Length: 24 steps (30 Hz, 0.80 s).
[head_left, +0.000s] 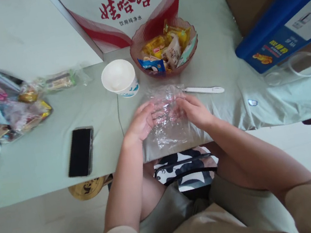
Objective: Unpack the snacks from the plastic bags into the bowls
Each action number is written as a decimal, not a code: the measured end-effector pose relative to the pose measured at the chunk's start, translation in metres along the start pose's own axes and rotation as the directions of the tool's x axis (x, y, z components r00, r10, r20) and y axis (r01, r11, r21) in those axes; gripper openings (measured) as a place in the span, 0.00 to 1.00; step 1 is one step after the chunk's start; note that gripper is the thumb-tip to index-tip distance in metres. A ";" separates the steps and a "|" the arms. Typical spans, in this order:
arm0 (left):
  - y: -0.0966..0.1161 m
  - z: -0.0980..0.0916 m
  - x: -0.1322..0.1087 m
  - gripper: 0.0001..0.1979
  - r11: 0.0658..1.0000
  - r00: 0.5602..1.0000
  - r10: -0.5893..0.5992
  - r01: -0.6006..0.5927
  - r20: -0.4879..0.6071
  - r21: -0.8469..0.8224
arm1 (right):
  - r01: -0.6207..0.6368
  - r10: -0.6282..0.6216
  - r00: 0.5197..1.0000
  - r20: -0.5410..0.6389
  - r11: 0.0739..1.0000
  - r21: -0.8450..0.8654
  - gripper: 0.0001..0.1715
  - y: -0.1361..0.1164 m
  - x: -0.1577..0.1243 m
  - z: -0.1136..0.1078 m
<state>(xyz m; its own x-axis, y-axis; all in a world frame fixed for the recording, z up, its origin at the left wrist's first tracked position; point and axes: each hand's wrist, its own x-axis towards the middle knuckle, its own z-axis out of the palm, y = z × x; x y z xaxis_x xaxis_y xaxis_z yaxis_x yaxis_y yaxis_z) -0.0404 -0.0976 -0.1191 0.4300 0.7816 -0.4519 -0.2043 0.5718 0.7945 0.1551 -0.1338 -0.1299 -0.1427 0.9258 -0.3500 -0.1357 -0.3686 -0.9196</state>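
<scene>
A crumpled clear plastic bag (172, 127) lies between my two hands near the table's front edge. My left hand (143, 121) grips its left side, the fingers partly behind the film. On the other side my right hand (194, 110) has thumb and fingers closed on the plastic. Just beyond my right hand rests a slim white-handled tool (206, 89), its far end hidden by the film. A white paper cup (120, 78) stands open-topped behind my left hand. Behind the bag is a pink glass bowl (152, 73) filled with wrapped snacks (166, 48).
A black phone (80, 152) lies to the left. Snack packets in clear bags (20, 116) sit farther left. A white and red carton (125, 13) stands at the back. On the right are a blue box (284, 25) and a clear plastic cup (300, 67) on its side.
</scene>
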 end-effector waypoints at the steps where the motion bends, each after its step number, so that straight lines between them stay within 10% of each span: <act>1: 0.001 -0.002 0.001 0.29 1.000 1.000 -0.008 0.008 -0.015 0.029 | 0.032 -0.033 0.999 -0.016 0.998 -0.063 0.21 -0.001 0.001 0.000; 8: 0.010 -0.005 0.001 0.30 0.961 0.995 0.040 -0.012 -0.096 0.278 | 0.200 -0.205 0.978 0.027 0.904 -0.378 0.17 0.003 0.006 -0.003; 16: 0.008 -0.005 -0.005 0.31 0.954 0.993 0.101 -0.079 -0.063 0.288 | 0.188 -0.199 0.978 -0.062 0.971 -0.145 0.30 0.005 0.008 -0.002; 24: 0.007 -0.007 -0.004 0.11 0.967 0.973 0.192 -0.164 -0.131 0.195 | 0.304 -0.292 0.948 -0.125 0.948 0.094 0.11 0.008 0.010 0.000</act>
<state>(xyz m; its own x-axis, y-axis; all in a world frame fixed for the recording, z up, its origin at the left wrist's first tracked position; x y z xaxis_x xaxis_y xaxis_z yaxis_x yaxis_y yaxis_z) -0.0501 -0.0954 -0.1147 0.2635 0.9025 -0.3406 -0.0965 0.3760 0.9216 0.1522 -0.1273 -0.1411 0.0265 0.9959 -0.0860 -0.2642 -0.0760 -0.9615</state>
